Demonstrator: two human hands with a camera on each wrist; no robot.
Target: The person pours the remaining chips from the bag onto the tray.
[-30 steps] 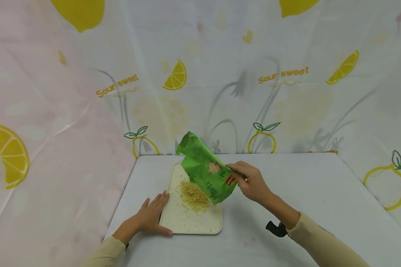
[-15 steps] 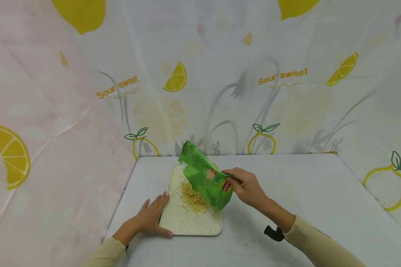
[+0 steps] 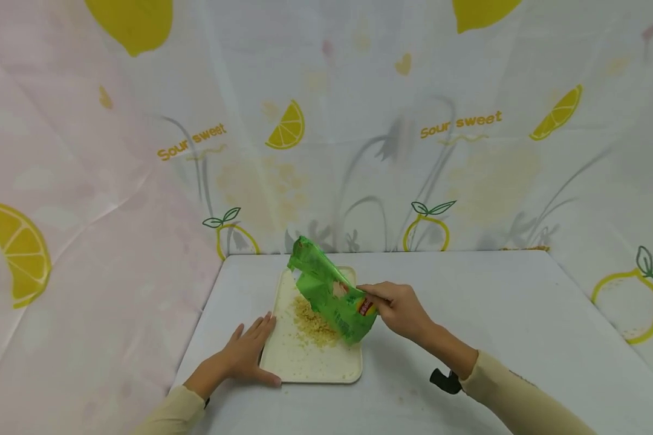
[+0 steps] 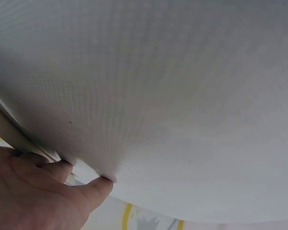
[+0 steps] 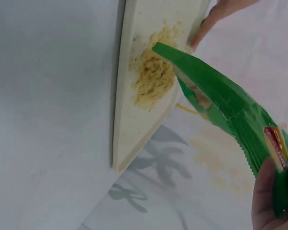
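Note:
Over a cream rectangular tray (image 3: 326, 367) a torn green snack bag (image 3: 326, 290) is tilted, its ragged end up and to the left. My right hand (image 3: 402, 309) pinches the bag's right edge between thumb and fingers, as the right wrist view shows too, with the bag (image 5: 225, 103) slanting down from the hand (image 5: 273, 196). On the tray lies a heap of pale yellow crumbs (image 3: 312, 323), partly hidden by the bag. Spread along the tray's left edge, my left hand (image 3: 247, 356) rests with straight fingers and its thumb at the near corner.
A white-covered table (image 3: 468, 314) bears the tray, with a few stray crumbs near its front. Lemon-print cloth (image 3: 348, 151) hangs behind and along the sides. A black strap-like piece (image 3: 446, 380) hangs at the right wrist.
My right hand and the green bag have come down and slightly left, the bag sinking closer over the tray. The left hand and the tray have stayed in place.

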